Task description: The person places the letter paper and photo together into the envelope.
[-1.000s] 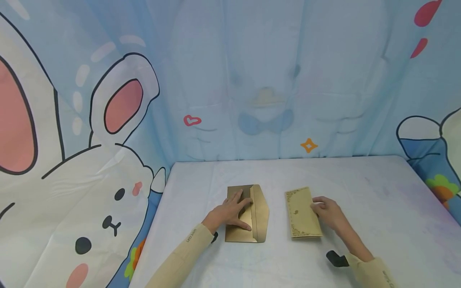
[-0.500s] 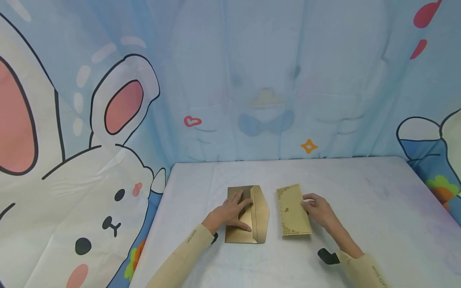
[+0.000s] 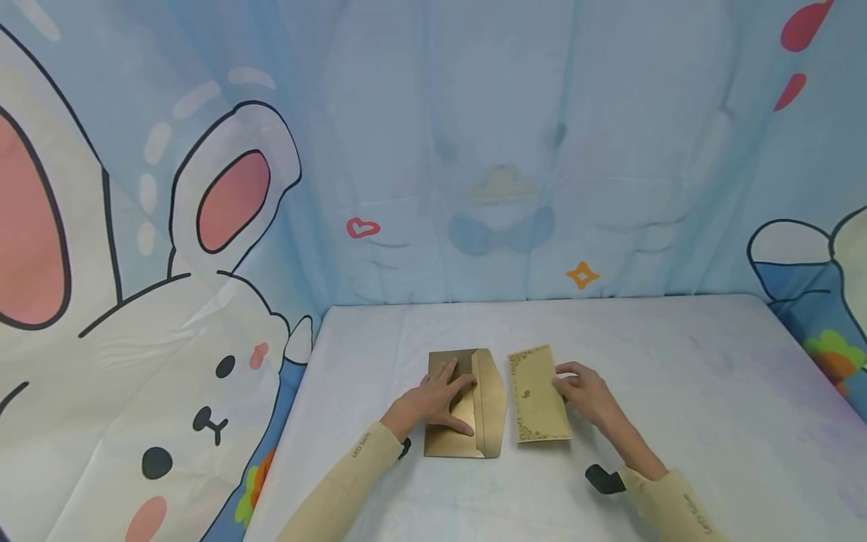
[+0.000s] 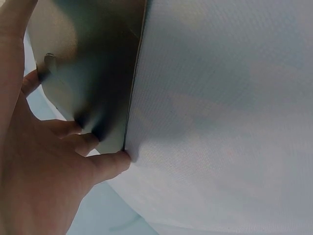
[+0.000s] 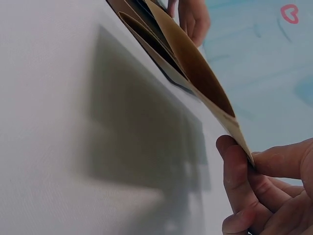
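Observation:
A gold envelope (image 3: 493,406) lies on the white-covered table with its pointed flap folded out to the right. Over its left part, my left hand (image 3: 428,400) is spread, fingers apart and pressing it down; the left wrist view has the fingertips on the envelope (image 4: 98,44) near its edge. Just right of the flap is a pale gold folded card (image 3: 536,399) with ornate printed corners and a small mark in its middle. My right hand (image 3: 588,393) pinches the card's right edge between thumb and fingers. In the right wrist view the card (image 5: 200,68) is raised, casting a shadow below.
The white tabletop (image 3: 677,354) reaches back to a light blue curtain (image 3: 406,113) printed with cartoon figures. A large rabbit print (image 3: 196,376) covers the cloth on the left. A black strap piece (image 3: 604,479) shows by the right cuff.
My right hand has carried the folded card leftward, close to the envelope's flap. My left hand stays in place on the envelope.

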The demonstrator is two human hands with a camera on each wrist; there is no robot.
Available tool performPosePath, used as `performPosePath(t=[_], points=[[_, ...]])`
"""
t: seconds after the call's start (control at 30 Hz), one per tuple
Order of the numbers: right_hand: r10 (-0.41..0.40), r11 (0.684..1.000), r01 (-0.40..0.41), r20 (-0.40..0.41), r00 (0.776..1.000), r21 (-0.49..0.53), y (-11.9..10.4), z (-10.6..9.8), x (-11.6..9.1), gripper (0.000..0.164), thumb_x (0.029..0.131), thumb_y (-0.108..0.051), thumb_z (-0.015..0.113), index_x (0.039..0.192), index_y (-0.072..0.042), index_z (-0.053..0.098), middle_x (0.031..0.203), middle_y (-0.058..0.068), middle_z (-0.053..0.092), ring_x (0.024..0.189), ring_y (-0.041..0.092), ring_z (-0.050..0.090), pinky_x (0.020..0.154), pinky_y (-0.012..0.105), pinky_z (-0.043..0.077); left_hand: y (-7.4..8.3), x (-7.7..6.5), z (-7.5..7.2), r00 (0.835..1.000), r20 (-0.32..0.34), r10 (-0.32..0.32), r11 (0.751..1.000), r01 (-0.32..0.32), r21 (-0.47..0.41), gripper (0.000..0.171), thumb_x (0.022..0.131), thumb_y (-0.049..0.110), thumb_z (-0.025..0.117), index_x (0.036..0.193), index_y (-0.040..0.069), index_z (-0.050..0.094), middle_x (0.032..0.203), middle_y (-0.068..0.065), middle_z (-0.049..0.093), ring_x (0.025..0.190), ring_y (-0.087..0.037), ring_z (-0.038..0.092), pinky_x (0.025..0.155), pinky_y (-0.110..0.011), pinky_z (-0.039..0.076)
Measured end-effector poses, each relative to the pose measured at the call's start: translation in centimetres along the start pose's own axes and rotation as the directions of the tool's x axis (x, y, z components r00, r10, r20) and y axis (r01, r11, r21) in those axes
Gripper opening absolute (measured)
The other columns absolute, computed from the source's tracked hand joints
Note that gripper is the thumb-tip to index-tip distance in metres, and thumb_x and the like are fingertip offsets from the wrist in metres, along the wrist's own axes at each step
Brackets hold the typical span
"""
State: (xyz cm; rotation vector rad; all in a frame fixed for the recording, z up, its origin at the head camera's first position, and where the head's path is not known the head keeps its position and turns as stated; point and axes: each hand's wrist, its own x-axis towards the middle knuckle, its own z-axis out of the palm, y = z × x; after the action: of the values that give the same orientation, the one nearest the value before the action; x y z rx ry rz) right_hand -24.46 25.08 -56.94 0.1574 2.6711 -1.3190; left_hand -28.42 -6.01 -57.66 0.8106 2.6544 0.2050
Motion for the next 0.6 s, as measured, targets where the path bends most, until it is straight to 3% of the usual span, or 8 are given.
performPosePath(t=[0.6], points=[[-0.038,0.999,0.038,0.0,0.999,0.022,-1.0,1.8,0.6,0.04,0.103,-0.019,0.052,0.135,0.006,0.051,0.115,0.027,0.07,0.091,0.023,0.069,0.07,0.032,0.052,0.1,-0.2,-0.1,1.0,-0.013,0.013,1.0,-0.013,0.007,0.101,0.076,0.073,0.072,0.158,0.037,0.024,0.17,-0.013,0.006,0.157,-0.031,0.015,0.122,-0.055,0.027]])
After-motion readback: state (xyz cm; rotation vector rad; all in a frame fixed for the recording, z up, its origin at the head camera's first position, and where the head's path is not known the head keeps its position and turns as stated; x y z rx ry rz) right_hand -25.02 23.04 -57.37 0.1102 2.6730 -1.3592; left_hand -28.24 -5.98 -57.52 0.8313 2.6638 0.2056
